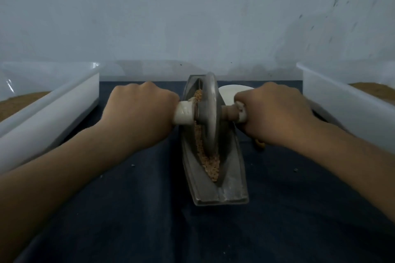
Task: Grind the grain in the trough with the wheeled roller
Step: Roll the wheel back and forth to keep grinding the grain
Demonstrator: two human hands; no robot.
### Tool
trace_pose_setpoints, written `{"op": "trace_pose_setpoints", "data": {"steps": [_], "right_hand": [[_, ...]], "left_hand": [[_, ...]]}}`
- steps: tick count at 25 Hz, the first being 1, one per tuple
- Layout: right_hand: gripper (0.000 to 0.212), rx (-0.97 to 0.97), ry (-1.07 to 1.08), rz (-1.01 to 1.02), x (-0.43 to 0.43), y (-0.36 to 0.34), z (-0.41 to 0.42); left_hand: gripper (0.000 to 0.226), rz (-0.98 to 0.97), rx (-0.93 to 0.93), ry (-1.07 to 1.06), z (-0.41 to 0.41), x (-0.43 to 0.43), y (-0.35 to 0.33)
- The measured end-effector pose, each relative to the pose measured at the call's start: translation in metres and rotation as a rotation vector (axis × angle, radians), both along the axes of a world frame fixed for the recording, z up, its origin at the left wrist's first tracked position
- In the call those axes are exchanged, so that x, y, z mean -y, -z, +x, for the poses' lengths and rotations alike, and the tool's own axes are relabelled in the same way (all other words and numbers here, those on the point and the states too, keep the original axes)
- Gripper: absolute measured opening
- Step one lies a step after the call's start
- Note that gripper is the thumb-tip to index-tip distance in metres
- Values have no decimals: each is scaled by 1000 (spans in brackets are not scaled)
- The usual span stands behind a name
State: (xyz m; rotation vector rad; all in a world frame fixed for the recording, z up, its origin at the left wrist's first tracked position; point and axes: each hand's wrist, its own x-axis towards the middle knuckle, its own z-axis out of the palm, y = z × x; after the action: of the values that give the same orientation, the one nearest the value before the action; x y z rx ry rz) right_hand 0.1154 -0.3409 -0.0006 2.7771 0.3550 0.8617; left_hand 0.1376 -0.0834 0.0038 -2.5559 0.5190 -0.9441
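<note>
Gripping the roller [210,111] by both ends of its axle, the L hand [139,109] and R hand [271,113] are clenched knuckles-up. Fingers curl round the handles, so the fingertips are hidden underneath. The roller stands upright btwn the two fists, its grey wheel sitting in the trough [222,177], towards the far half. A white wrapped handle [184,113] pokes out just inside the L fingers; a bare bit of shaft shows just inside the R fingers. Grain [211,162] lies in the groove, most of it nearer the person than the fingers, a bit also showing beyond the axle on the wheel's L side. The trough is a long grey boat shape on a dark cloth [149,209], pointing away. A white bowl [227,94] sits just beyond the R fingers, partly hidden by the wheel. Outside the L hand is a white tub [53,109] w/ brown powder [19,102]; outside the R hand a second tub [342,100], same stuff in it. Small tan item [259,145] under the R wrist, can't tell what.
</note>
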Motion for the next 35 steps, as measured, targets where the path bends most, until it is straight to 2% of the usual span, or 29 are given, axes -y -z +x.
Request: {"op": "trace_pose_setpoints", "data": {"steps": [3, 6, 8, 10, 13, 15, 17, 20, 22, 24, 26, 27, 29, 31, 33, 35], "right_hand": [[22, -61, 61, 89, -9, -5, 49], [20, -31, 66, 84, -13, -9, 55], [34, -1, 36, 13, -10, -6, 34], [44, 76, -21, -35, -6, -3, 4], [34, 16, -39, 16, 4, -1, -18], [30, -43, 25, 29, 2, 2, -6], [22, -39, 64, 32, -5, -3, 25], [8, -55, 79, 7, -18, -19, 63], [8, -58, 69, -20, -19, -24, 65], [20, -57, 29, -16, -14, -18, 43], [31, -29, -11, 14, -8, -7, 11], [32, -5, -30, 43, -4, -3, -5], [26, -14, -41, 97, 4, 3, -25], [23, -69, 15, 119, 7, 10, -25], [30, -24, 79, 63, 1, 11, -3], [23, 27, 103, 18, -10, -1, 29]], "left_hand": [[7, -71, -5, -25, 42, 18, -2], [13, -125, -88, -61, 48, 22, -8], [8, -115, -81, -25, 25, 12, 2], [19, -82, -31, 29, -3, 0, 8], [28, -5, 75, 125, -12, -10, -2], [23, 19, 21, 70, -2, -5, 3], [13, -50, -37, 38, 27, 7, 3], [17, -173, -243, -43, 59, 15, -8], [14, -209, -280, -60, 56, 14, -6], [12, -194, -203, -46, 32, 9, 2], [31, -87, -48, 47, 0, 0, 8], [39, -47, 34, 102, -13, -3, 4], [40, -18, 127, 207, -22, -3, -5], [38, 12, 99, 175, -14, 1, -6], [33, 17, 59, 83, 6, 8, 1], [11, -87, 8, 48, 35, 13, 6]]}}
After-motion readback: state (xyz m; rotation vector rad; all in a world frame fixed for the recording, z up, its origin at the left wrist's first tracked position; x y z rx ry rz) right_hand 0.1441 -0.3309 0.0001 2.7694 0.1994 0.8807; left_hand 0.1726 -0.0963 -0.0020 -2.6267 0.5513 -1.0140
